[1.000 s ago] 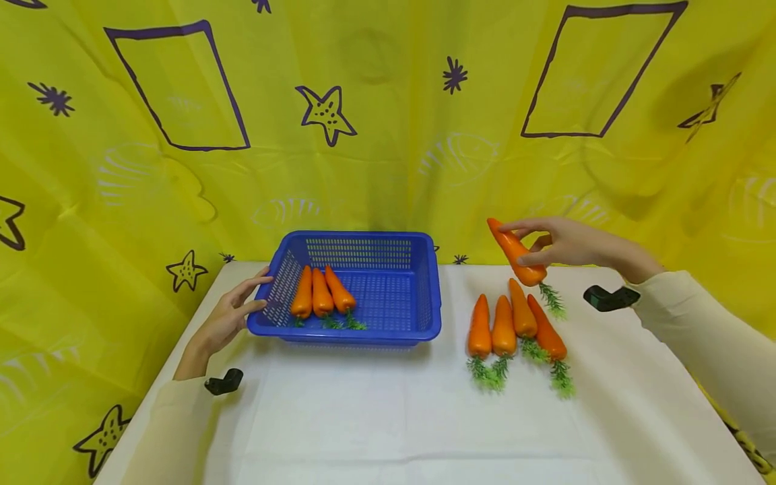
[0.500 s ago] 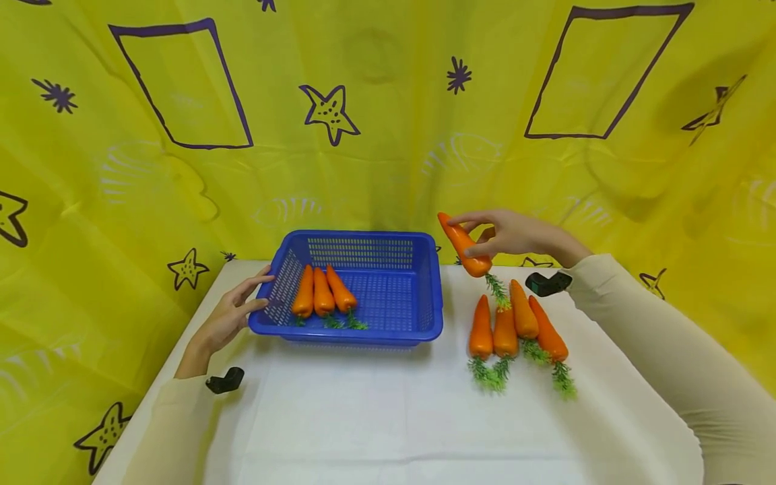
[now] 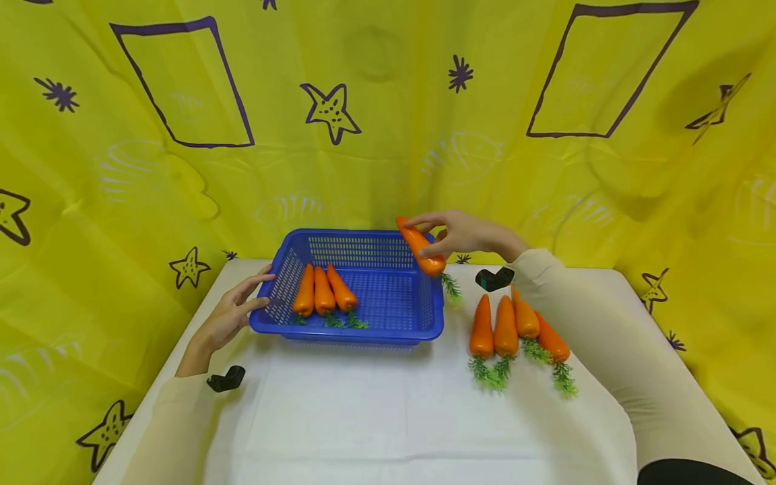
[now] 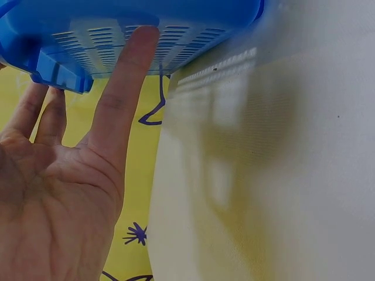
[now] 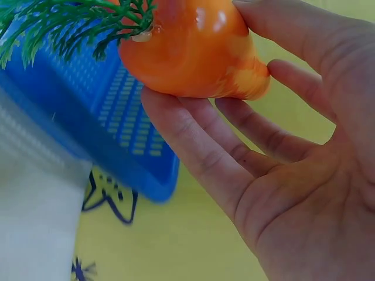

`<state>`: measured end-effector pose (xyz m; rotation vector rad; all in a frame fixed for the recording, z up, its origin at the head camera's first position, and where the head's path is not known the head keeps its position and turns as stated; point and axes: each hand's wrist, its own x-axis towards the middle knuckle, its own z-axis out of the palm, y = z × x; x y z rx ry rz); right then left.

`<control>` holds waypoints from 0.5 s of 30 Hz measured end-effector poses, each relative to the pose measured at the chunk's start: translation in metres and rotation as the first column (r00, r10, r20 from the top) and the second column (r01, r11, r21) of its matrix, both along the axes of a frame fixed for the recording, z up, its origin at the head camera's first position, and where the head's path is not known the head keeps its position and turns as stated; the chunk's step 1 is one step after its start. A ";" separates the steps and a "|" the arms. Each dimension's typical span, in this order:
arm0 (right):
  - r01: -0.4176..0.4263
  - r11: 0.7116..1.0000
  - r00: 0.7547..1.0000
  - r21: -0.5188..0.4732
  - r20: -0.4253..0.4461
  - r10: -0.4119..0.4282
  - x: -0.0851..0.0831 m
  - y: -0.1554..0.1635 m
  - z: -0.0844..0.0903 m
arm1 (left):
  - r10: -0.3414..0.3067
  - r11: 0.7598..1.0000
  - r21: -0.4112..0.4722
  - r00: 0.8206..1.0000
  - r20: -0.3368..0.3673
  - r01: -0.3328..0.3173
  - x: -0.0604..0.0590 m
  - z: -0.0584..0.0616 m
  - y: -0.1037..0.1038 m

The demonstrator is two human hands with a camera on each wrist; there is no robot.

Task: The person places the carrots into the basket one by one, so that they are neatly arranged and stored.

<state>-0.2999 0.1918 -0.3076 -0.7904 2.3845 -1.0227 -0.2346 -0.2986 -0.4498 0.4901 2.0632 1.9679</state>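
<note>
My right hand (image 3: 471, 234) pinches an orange carrot (image 3: 422, 250) between thumb and fingers, above the right rim of a blue plastic basket (image 3: 345, 333). The carrot is tilted, tip up and to the left, its green leaves (image 5: 88, 26) hanging at the thick end. Three carrots (image 3: 324, 291) lie side by side in the left part of the basket. At the basket's left end rests my left hand (image 3: 225, 322), fingers spread and fairly straight. Its thumb (image 4: 120, 93) touches the slotted wall in the left wrist view, where some fingertips are hidden.
Several more carrots (image 3: 505, 329) with green leaves lie on the white tabletop (image 3: 364, 411), right of the basket; my right sleeve (image 3: 582, 337) partly covers them. A yellow patterned curtain (image 3: 388, 175) stands close behind the table and along both sides.
My right hand has carried the carrot leftward, from above the carrots on the table to the basket's right rim. The left hand and the basket have stayed in place.
</note>
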 end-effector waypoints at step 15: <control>-0.009 0.998 0.994 -0.067 0.107 0.016 -0.026 -0.065 -0.036 | 0.008 1.000 -0.022 1.000 0.009 -0.008 0.000 0.001 0.000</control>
